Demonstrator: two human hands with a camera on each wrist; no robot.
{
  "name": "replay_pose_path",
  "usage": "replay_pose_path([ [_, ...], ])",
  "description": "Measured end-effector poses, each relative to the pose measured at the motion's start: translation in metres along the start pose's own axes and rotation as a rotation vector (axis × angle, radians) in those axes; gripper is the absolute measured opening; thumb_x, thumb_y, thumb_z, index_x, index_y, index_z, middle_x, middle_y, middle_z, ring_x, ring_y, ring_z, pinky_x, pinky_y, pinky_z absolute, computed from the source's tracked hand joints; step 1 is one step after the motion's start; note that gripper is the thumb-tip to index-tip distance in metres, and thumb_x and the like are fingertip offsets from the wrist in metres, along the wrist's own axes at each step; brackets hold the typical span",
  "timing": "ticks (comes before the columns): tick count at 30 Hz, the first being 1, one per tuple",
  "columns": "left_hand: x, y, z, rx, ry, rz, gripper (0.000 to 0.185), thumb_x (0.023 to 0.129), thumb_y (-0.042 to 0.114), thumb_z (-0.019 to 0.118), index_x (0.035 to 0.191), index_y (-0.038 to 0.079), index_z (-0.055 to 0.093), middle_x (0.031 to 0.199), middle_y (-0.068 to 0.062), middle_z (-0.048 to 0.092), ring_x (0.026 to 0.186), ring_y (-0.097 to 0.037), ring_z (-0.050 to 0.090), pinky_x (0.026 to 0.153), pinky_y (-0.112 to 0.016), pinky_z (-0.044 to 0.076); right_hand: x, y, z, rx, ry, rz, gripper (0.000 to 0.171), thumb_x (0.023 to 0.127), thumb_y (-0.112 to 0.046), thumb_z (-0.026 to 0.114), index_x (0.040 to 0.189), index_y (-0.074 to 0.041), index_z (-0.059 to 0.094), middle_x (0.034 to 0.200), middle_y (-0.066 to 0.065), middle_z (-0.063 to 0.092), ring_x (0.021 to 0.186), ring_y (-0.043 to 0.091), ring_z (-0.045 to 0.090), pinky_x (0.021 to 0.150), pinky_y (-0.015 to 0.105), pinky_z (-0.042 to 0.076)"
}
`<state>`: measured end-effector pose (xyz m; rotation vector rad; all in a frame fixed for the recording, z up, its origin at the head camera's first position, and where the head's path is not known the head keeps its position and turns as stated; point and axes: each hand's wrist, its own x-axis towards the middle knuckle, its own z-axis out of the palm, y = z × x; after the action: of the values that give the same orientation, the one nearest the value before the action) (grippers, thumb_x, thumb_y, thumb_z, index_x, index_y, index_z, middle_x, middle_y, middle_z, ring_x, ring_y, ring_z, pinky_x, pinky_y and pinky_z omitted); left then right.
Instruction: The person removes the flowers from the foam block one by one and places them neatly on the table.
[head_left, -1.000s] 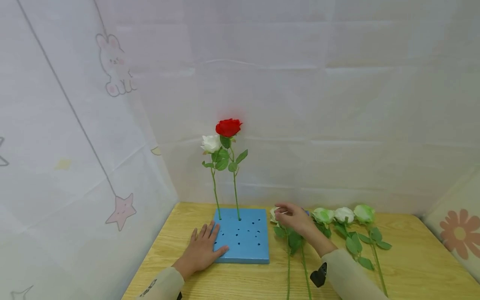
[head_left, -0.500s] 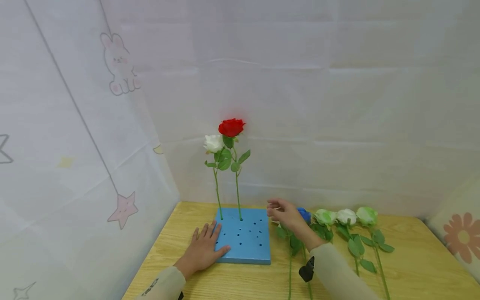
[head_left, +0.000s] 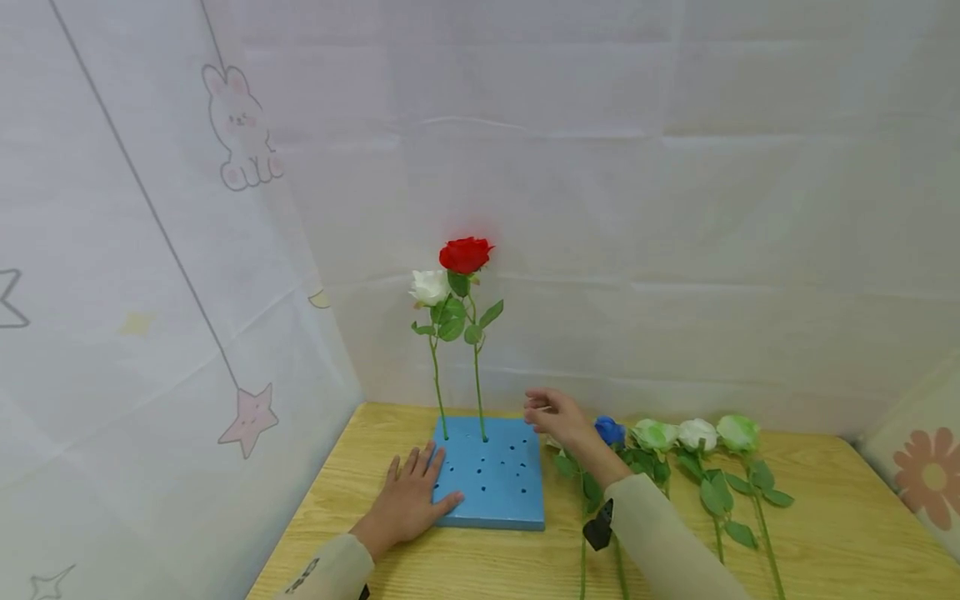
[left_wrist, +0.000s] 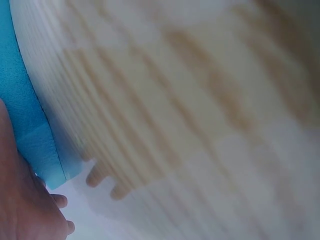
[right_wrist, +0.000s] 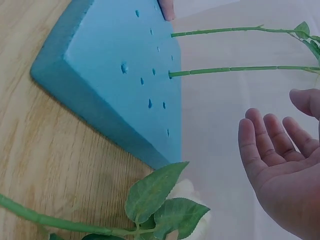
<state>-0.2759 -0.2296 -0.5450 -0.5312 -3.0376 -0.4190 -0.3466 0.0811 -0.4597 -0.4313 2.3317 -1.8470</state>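
Note:
A red rose (head_left: 465,255) and a white rose (head_left: 430,287) stand upright in holes near the back of a blue foam block (head_left: 491,508). My left hand (head_left: 407,502) rests on the block's left edge, fingers spread and the thumb lying over its front left part. Past the block's back right corner hovers my right hand (head_left: 562,421), fingers loosely bent with nothing in them, as the right wrist view confirms. Below it lies another white rose (right_wrist: 186,192), mostly hidden by the hand in the head view. Next to my right forearm lies a blue rose (head_left: 610,431).
Right of the forearm lie a green-tinged rose (head_left: 655,434), a white rose (head_left: 697,434) and a greener rose (head_left: 738,433), stems towards me. The wooden table (head_left: 450,571) meets a pale curtain (head_left: 600,333) behind. Several holes dot the block.
My right hand has moved left and slightly up, from over the lying roses towards the block, uncovering the blue rose. My left hand stays on the block. The view has shifted slightly.

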Motion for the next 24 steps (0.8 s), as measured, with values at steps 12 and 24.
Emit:
replay_pose_path([
  [12,0.001,-0.003,0.002,0.015,-0.01,-0.008,0.093,0.096,0.078,0.034,0.163,0.014,0.023,0.169,-0.014,0.017,0.152,-0.044,0.019,0.116,-0.071,0.011,0.016,-0.003,0.013,0.048,0.009,0.005,0.045,0.1,-0.012,0.065,0.143,-0.003,0.055,0.129,0.02,0.062,0.108,0.029,0.068,0.095,0.048,0.055],
  [24,0.004,-0.002,0.003,0.033,-0.012,-0.02,0.094,0.095,0.079,0.034,0.164,0.015,0.023,0.169,-0.013,0.016,0.153,-0.043,0.019,0.117,-0.07,0.012,0.034,0.001,0.019,0.065,-0.021,-0.039,0.051,0.102,-0.013,0.063,0.148,0.0,0.048,0.135,0.021,0.059,0.112,0.03,0.067,0.099,0.048,0.053],
])
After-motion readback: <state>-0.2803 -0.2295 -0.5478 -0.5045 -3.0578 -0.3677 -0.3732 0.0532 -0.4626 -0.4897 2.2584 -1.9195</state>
